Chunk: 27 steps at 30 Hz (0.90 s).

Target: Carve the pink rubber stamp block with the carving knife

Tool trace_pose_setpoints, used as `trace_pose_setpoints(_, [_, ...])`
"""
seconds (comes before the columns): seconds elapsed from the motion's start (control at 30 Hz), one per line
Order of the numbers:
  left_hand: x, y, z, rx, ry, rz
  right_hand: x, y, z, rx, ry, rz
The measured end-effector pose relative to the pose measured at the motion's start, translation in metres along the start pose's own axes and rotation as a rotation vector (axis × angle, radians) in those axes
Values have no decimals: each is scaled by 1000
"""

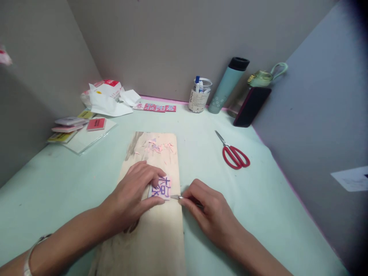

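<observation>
A small flat pinkish carving block (165,188) with purple drawn characters lies on a wooden board (163,237). My left hand (130,189) steadies it, with the thumb at its near edge and the fingers at its far left side, partly covering it. In my right hand (207,209) is a craft knife (175,197), pinched close behind its metal tip. The blade points left and reaches the block's lower right corner; whether it cuts in cannot be made out. Pink shavings (156,146) are scattered on the far part of the board.
Red-handled scissors (234,155) lie to the right. Along the back stand a jar of pens (199,96), a teal bottle (228,86), a green-lidded bottle (260,78) and a leaning phone (253,107). Character tiles (155,107), tissues (109,103) and small packs (70,126) sit back left.
</observation>
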<state>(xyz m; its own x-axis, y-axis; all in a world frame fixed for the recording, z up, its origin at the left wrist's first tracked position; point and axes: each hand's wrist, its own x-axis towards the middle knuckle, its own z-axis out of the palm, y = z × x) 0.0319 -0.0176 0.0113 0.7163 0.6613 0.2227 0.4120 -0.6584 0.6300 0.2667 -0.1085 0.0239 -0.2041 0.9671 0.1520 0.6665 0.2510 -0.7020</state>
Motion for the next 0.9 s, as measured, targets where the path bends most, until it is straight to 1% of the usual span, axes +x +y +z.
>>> trace_pose_setpoints(0.3, [1, 0, 1, -9, 5, 7, 2, 2, 5, -42, 60, -26])
trace_pose_setpoints(0.43, [1, 0, 0, -11, 2, -1, 2, 2, 3, -7, 31, -3])
trace_pose_setpoints(0.57, [1, -1, 0, -11, -6, 1, 1, 2, 2, -9, 14, -15])
trace_pose_setpoints(0.9, [-1, 0, 1, -2, 11, 16, 1, 0, 8, -47, 79, -38])
